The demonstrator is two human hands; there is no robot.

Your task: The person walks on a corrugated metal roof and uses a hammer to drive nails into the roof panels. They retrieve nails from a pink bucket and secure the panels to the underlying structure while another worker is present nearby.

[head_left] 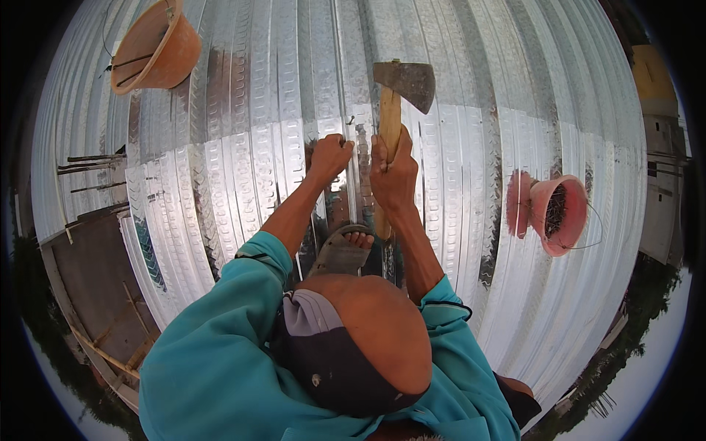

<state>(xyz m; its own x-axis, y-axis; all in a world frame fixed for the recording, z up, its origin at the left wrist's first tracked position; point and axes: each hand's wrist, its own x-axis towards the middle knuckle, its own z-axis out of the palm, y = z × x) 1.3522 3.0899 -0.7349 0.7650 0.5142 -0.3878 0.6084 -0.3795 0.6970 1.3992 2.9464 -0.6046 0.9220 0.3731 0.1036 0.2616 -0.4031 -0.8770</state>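
My right hand [393, 176] is wrapped round the wooden handle of a hatchet [390, 114]. The hatchet's dark metal head is up past the hand, its blade edge turned to the right. Beside it, my left hand [329, 158] is closed close to a raised rib of the shiny corrugated metal sheet [257, 158]; what its fingers hold, if anything, is too small to make out. Just beyond those fingers a small nail [351, 120] sticks up from the sheet.
To the right, a pink bucket [577, 220] full of nails leans on the ribs. An orange bucket [169, 62] with thin rods lies tilted at the far left. My sandalled foot [342, 250] rests below the hands. The sheet's left edge borders a lower brown surface [95, 264].
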